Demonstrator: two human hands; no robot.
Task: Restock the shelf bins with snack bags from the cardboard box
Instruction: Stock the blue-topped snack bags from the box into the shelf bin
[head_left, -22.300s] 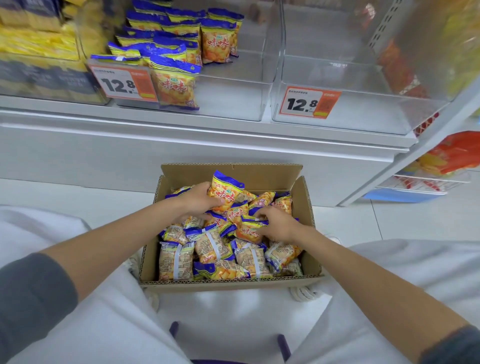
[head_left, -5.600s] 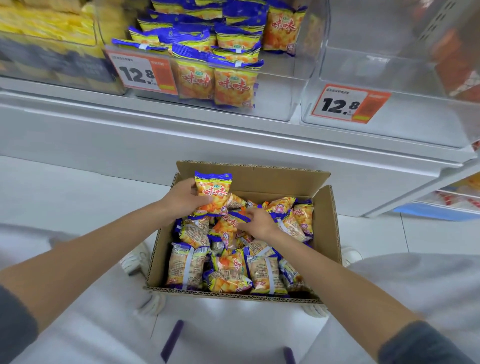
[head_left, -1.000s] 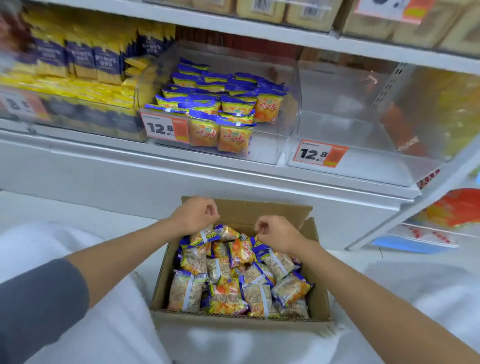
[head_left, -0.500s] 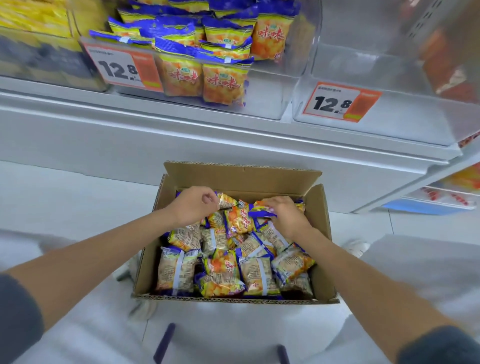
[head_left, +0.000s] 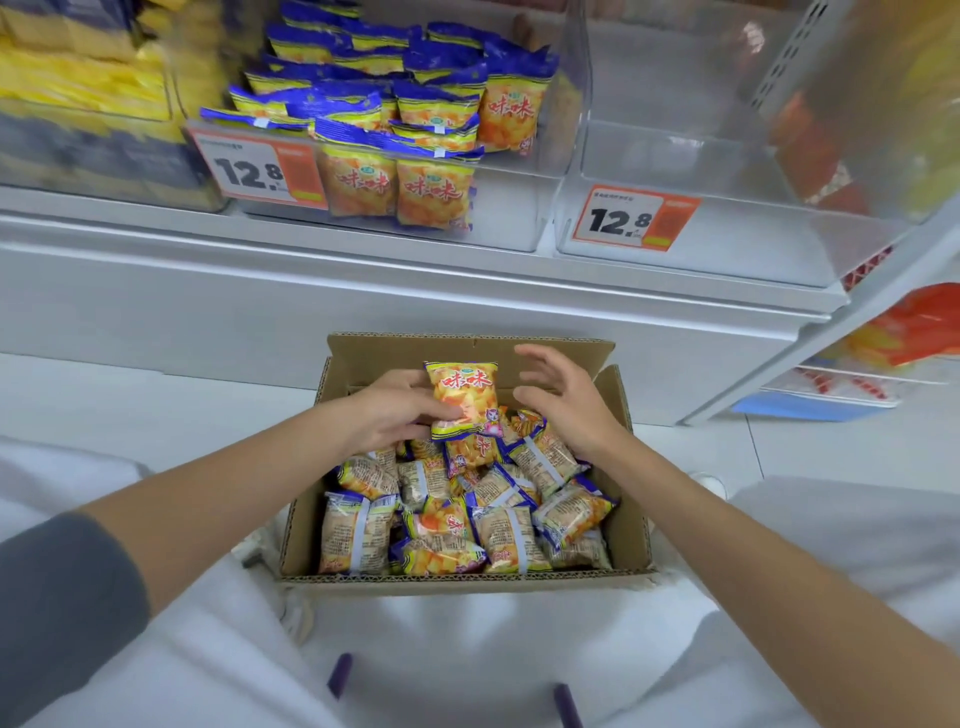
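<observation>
Cardboard forms the open box (head_left: 462, 577) on the pale floor, between the person's knees, just below the shelf front. Inside it lies a loose heap of snack bags (head_left: 457, 514), orange and yellow with blue ends. The left hand (head_left: 395, 410) holds one snack bag (head_left: 464, 397) upright over the far end of the box, thumb across its lower front and fingers behind it, so the bag stands just right of the palm with its printed face toward the camera. The right hand (head_left: 563, 397) hovers beside that bag with its fingers spread and curved, touching nothing that can be seen. Above, the left clear bin (head_left: 514, 218) holds rows of the same bags behind a price tag (head_left: 260, 169). The right clear bin (head_left: 727, 249) beside it carries a second price tag (head_left: 634, 218).
</observation>
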